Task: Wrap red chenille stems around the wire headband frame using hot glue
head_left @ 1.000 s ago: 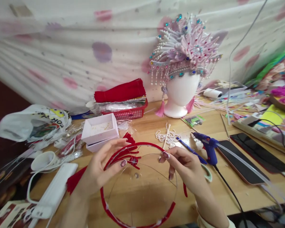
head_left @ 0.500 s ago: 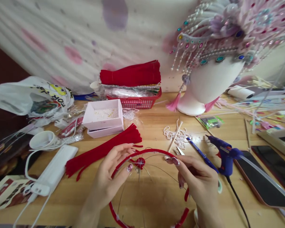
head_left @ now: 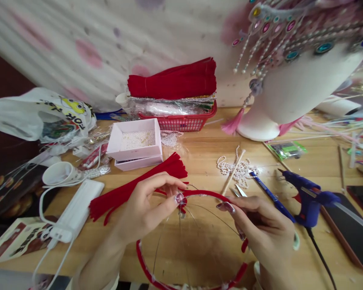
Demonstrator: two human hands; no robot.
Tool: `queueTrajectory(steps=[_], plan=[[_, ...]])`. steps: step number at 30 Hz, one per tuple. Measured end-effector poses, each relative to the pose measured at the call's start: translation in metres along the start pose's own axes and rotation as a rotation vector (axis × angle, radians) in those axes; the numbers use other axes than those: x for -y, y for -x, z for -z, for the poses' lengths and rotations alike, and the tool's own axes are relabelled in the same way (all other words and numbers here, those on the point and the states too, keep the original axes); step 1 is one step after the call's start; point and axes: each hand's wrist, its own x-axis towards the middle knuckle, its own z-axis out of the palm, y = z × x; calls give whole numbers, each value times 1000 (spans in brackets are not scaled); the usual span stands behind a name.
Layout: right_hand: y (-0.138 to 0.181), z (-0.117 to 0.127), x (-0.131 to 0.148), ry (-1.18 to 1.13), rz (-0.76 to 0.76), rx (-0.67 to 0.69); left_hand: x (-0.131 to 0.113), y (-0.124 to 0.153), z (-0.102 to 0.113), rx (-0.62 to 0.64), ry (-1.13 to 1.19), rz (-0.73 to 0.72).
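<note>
A round wire frame (head_left: 141, 262), its rim covered in red fuzzy pipe cleaner, is held up between my hands over the table. Thin bare wires cross its inside, and a small red round piece shows partly behind my left fingertips. My left hand (head_left: 149, 205) pinches the upper left of the rim between thumb and fingers. On the upper right, my right hand (head_left: 261, 225) grips the same rim with thumb and fingertips. A gap in the red covering shows below the right hand. Behind my left hand lies a bundle of red pipe cleaners (head_left: 166, 169).
A blue glue gun (head_left: 311, 197), blue pen (head_left: 272, 197), scissors tips (head_left: 240, 191) and bead strings (head_left: 242, 173) lie to the right. Farther back stand white boxes (head_left: 136, 151), a red basket (head_left: 181, 123) and a white mannequin head (head_left: 302, 88). A power strip (head_left: 75, 213) lies left.
My left hand has slid along the rim toward the top, its fingertips closing together there. The right hand keeps its grip. The whole view has shifted, with background things lying farther right.
</note>
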Motion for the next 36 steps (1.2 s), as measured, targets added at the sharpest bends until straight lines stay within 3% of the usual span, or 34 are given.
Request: queueTrajectory(steps=[11, 17, 20, 23, 36], plan=[[4, 1, -5, 46, 37, -1, 3, -2, -2, -14, 73, -73], [6, -4, 0, -14, -122, -67, 5, -2, -2, 14, 93, -76], [5, -3, -2, -42, -122, -7, 5, -1, -3, -2, 101, -62], [5, -1, -5, -65, -107, 33, 5, 1, -2, -10, 75, -41], [8, -7, -8, -105, -153, -23, 3, 2, 1, 73, -63, -123]])
